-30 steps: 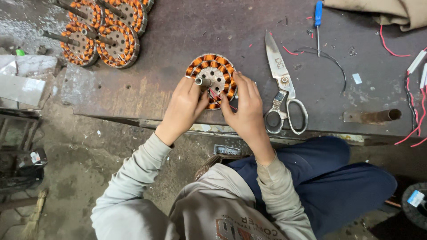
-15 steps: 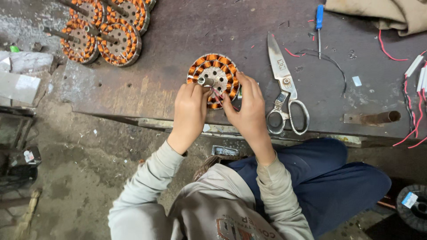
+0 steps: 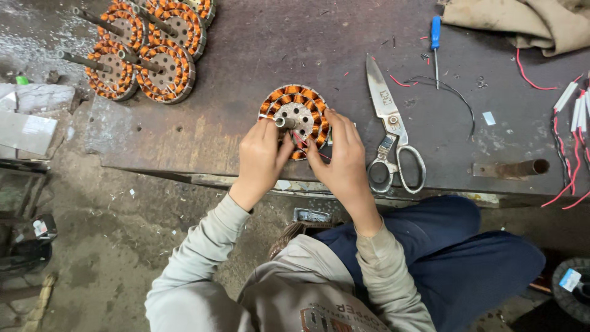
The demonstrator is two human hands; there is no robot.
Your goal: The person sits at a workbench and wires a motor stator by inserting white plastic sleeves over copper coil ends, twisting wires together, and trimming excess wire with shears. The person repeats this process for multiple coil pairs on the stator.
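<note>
Motor-repair workshop: copper-wound stators (image 3: 144,46), scissors (image 3: 393,132), grimy workbench (image 3: 246,55).

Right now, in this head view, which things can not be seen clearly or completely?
- Near edge of the wound stator: covered by the left hand and right hand, so the fingertip work there is hidden.
- Stack of stators: cut off by the top edge.
- Red and white wires: cut off by the right edge.
- Markings on the scissors: too small.
- Cloth: partly out of frame.

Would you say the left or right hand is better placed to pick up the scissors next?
Probably the right hand: the scissors lie just beside it, while the left hand rests on the far side of the wound stator.
</note>
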